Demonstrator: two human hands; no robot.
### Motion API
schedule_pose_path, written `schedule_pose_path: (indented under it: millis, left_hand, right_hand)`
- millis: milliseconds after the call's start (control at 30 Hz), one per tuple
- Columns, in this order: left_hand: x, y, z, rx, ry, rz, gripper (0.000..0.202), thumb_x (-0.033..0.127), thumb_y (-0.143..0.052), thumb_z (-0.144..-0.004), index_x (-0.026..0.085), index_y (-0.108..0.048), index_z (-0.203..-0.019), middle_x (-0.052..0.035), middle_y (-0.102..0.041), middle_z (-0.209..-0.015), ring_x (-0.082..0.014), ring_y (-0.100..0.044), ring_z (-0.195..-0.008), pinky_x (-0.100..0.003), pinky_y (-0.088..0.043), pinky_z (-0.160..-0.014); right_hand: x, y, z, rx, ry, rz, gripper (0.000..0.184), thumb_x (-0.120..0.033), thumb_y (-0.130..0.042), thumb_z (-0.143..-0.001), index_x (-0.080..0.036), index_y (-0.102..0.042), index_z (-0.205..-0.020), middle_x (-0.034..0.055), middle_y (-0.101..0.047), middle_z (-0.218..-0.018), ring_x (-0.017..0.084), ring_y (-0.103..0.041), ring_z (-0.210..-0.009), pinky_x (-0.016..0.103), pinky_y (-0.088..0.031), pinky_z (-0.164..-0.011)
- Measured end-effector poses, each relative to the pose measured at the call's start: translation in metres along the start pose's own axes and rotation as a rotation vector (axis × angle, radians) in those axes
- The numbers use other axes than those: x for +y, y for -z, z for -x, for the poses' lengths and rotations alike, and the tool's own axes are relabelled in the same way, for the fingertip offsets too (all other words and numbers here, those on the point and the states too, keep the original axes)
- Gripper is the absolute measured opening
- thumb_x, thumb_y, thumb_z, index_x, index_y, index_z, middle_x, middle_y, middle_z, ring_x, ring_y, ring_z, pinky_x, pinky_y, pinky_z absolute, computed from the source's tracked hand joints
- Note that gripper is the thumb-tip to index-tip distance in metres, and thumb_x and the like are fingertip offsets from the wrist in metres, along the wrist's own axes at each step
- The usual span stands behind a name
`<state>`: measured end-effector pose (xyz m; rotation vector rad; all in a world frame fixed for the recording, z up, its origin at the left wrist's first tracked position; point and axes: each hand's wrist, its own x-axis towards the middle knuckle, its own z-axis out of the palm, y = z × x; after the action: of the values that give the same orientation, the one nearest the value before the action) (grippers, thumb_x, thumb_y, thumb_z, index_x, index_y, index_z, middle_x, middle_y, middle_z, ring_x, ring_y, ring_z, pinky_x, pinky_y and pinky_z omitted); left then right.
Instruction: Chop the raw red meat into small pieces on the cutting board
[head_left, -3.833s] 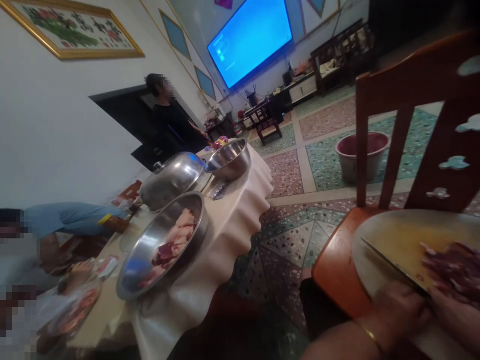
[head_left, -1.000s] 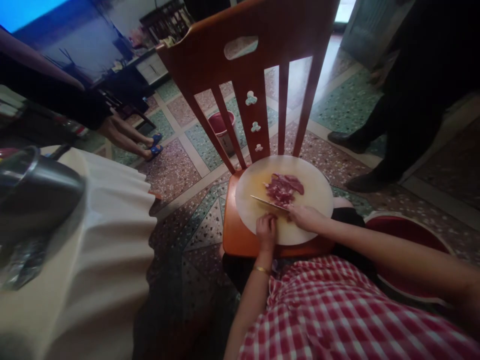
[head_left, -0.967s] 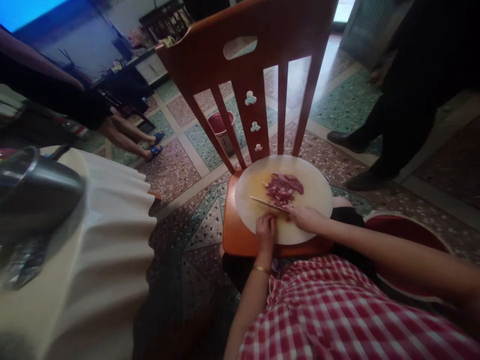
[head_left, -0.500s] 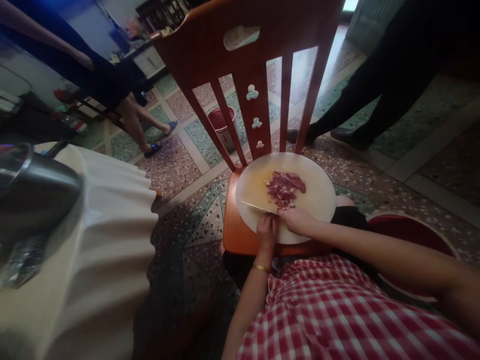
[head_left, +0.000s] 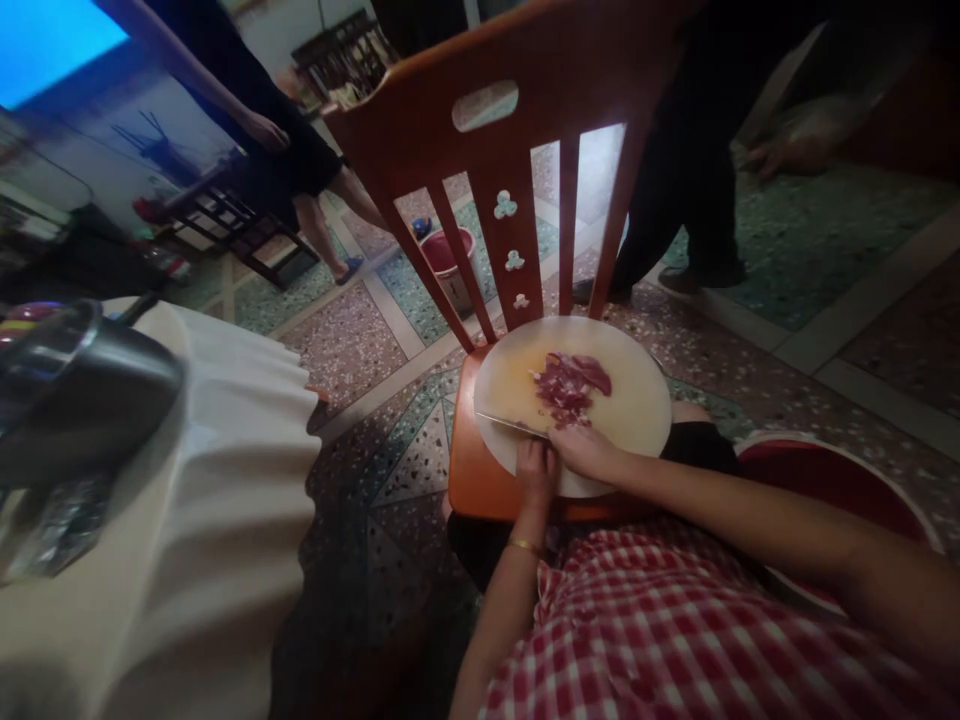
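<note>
A round white cutting board (head_left: pixel 637 405) lies on the seat of a wooden chair in front of me. Pieces of raw red meat (head_left: pixel 568 388) are heaped near its middle, some cut small, with a larger slice at the far right of the heap. My right hand (head_left: pixel 583 450) is closed around the handle of a knife (head_left: pixel 512 425), whose thin blade points left over the board. Close beside the blade, on the near side, my left hand (head_left: pixel 536 468) has its fingers curled down at the board; what lies under them is hidden.
The chair's slatted back (head_left: pixel 517 230) rises behind the board. To the left is a cloth-covered table (head_left: pixel 225 430) with a metal pot (head_left: pixel 97 400). A red basin (head_left: pixel 832 490) sits at my right, and a bucket (head_left: pixel 450 265) stands beyond the chair. Two people stand farther off.
My hands stay close together at the board's near edge, the knife shifting slightly. The person at left has stepped rightward; the one at right has bent, a hand now showing. The view tilted slightly.
</note>
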<state>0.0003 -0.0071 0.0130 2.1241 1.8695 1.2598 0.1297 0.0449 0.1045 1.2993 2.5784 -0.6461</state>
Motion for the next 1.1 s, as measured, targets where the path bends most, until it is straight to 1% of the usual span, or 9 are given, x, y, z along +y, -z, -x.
schedule_pose_path:
  millis: [100, 233, 467, 567, 667, 767, 900, 1000, 1100]
  left_hand:
    - [0.000, 0.000, -0.001, 0.062, 0.031, 0.021, 0.016, 0.023, -0.045, -0.087, 0.015, -0.058, -0.088, -0.0081, -0.058, -0.082, -0.0185, -0.054, -0.080, -0.032, -0.047, -0.072]
    - [0.002, 0.000, -0.001, 0.017, 0.032, 0.092, 0.015, 0.022, -0.047, -0.088, 0.016, -0.060, -0.087, -0.0064, -0.061, -0.084, -0.0170, -0.056, -0.083, -0.032, -0.048, -0.075]
    - [-0.001, 0.000, 0.003, 0.016, 0.012, 0.051, 0.015, 0.017, -0.043, -0.086, 0.016, -0.058, -0.084, -0.0063, -0.058, -0.078, -0.0174, -0.055, -0.079, -0.030, -0.047, -0.070]
    - [-0.002, -0.002, 0.003, 0.024, -0.011, 0.073, 0.013, 0.016, -0.044, -0.086, 0.016, -0.057, -0.085, -0.0068, -0.059, -0.081, -0.0173, -0.055, -0.082, -0.030, -0.047, -0.072]
    - [-0.003, -0.003, 0.002, 0.058, -0.056, 0.063, 0.012, 0.016, -0.044, -0.086, 0.017, -0.057, -0.083, -0.0064, -0.059, -0.080, -0.0168, -0.055, -0.080, -0.029, -0.046, -0.070]
    - [-0.004, -0.003, 0.002, 0.039, -0.056, 0.032, 0.013, 0.016, -0.044, -0.086, 0.017, -0.057, -0.083, -0.0061, -0.057, -0.076, -0.0170, -0.054, -0.078, -0.028, -0.045, -0.068]
    - [-0.004, -0.002, 0.005, 0.009, -0.044, -0.005, 0.014, 0.016, -0.043, -0.086, 0.016, -0.057, -0.086, -0.0063, -0.056, -0.075, -0.0178, -0.053, -0.076, -0.029, -0.045, -0.067]
    - [-0.004, -0.002, 0.005, -0.023, -0.034, -0.021, 0.014, 0.016, -0.043, -0.085, 0.016, -0.057, -0.085, -0.0064, -0.055, -0.076, -0.0179, -0.052, -0.076, -0.029, -0.045, -0.068]
    - [-0.003, -0.002, 0.004, -0.012, -0.058, -0.017, 0.014, 0.017, -0.044, -0.086, 0.015, -0.057, -0.084, -0.0069, -0.056, -0.078, -0.0180, -0.053, -0.078, -0.030, -0.046, -0.070]
  right_hand:
    - [0.010, 0.005, 0.005, -0.018, -0.008, -0.014, 0.026, -0.011, -0.038, -0.087, -0.012, -0.055, -0.106, 0.0140, -0.064, -0.094, 0.023, -0.062, -0.086, 0.029, -0.044, -0.071]
    - [0.029, 0.008, 0.029, -0.022, -0.100, 0.011, 0.026, -0.014, -0.036, -0.089, -0.012, -0.055, -0.107, 0.0133, -0.066, -0.090, 0.023, -0.063, -0.083, 0.027, -0.043, -0.068]
    - [0.020, 0.010, 0.057, -0.019, -0.025, 0.004, 0.023, -0.016, -0.035, -0.090, -0.015, -0.056, -0.102, 0.0100, -0.066, -0.085, 0.022, -0.063, -0.078, 0.026, -0.040, -0.063]
    - [0.015, 0.007, 0.050, -0.051, -0.043, -0.024, 0.024, -0.014, -0.037, -0.088, -0.015, -0.055, -0.103, 0.0106, -0.066, -0.086, 0.022, -0.063, -0.079, 0.026, -0.040, -0.064]
    - [0.005, 0.006, 0.027, -0.037, -0.032, -0.051, 0.027, -0.009, -0.037, -0.086, -0.013, -0.054, -0.106, 0.0124, -0.065, -0.092, 0.022, -0.062, -0.085, 0.027, -0.041, -0.069]
    - [-0.003, 0.002, 0.011, -0.003, -0.006, -0.052, 0.029, -0.008, -0.035, -0.086, -0.009, -0.054, -0.107, 0.0153, -0.064, -0.097, 0.023, -0.060, -0.090, 0.029, -0.042, -0.073]
    - [0.010, -0.019, 0.034, 0.033, -0.011, 0.009, 0.037, -0.006, -0.037, -0.082, -0.010, -0.050, -0.117, 0.0143, -0.063, -0.099, 0.023, -0.060, -0.089, 0.029, -0.044, -0.073]
    - [0.022, -0.033, 0.055, 0.027, -0.093, 0.066, 0.041, -0.006, -0.038, -0.080, -0.012, -0.048, -0.120, 0.0115, -0.065, -0.089, 0.022, -0.062, -0.083, 0.029, -0.044, -0.070]
    - [0.015, -0.031, 0.044, 0.029, -0.083, 0.056, 0.039, -0.006, -0.037, -0.082, -0.012, -0.049, -0.118, 0.0115, -0.065, -0.090, 0.022, -0.062, -0.084, 0.028, -0.044, -0.070]
